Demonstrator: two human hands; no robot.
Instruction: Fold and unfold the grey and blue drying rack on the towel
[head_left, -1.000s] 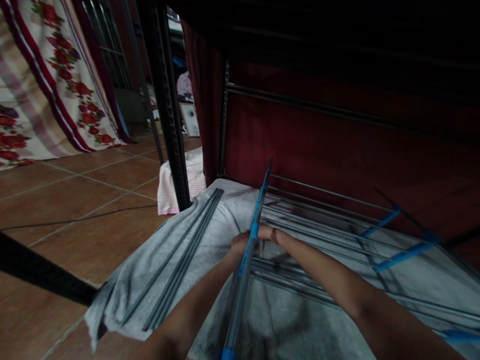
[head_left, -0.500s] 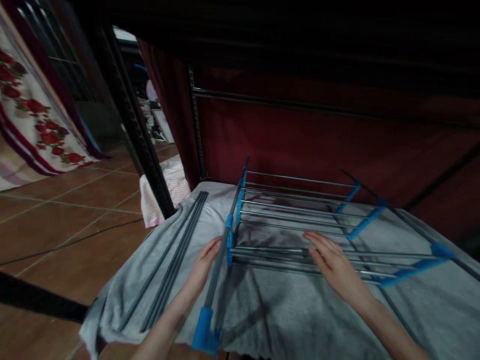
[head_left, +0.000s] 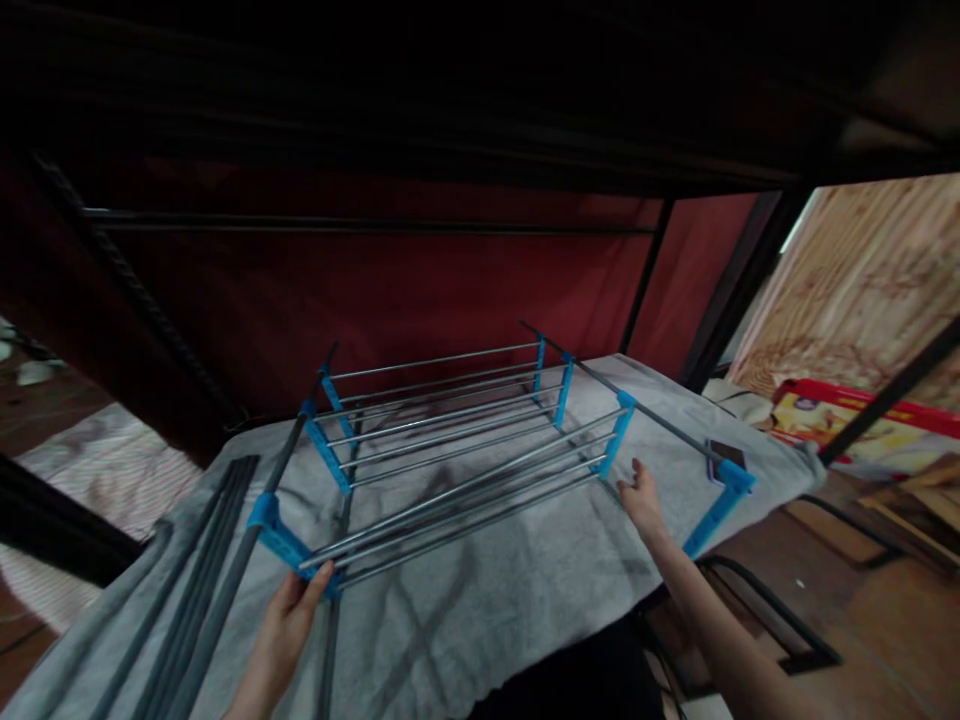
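A rack of grey rods with blue plastic brackets [head_left: 616,434] lies across the grey cloth. My left hand [head_left: 289,625] is closed at the near left bracket [head_left: 283,540], thumb and fingers on the end of a thin metal rod [head_left: 420,508]. Several thin rods run from there toward the right bracket, some at a slant. My right hand [head_left: 639,500] is just right of that bracket, apart from it, fingers partly spread and holding nothing. Loose grey tubes [head_left: 199,580] lie together at the left.
A phone-like flat object [head_left: 726,458] lies on the cloth at the right. Black metal posts [head_left: 750,280] and a dark shelf overhead frame the space. A red and yellow box [head_left: 855,425] and a black chair frame [head_left: 772,605] are at the right.
The view has swung to the right. My left hand has gone from beside the left upright to the near left bracket and rod end. My right hand has left the rods for the rack's right side.
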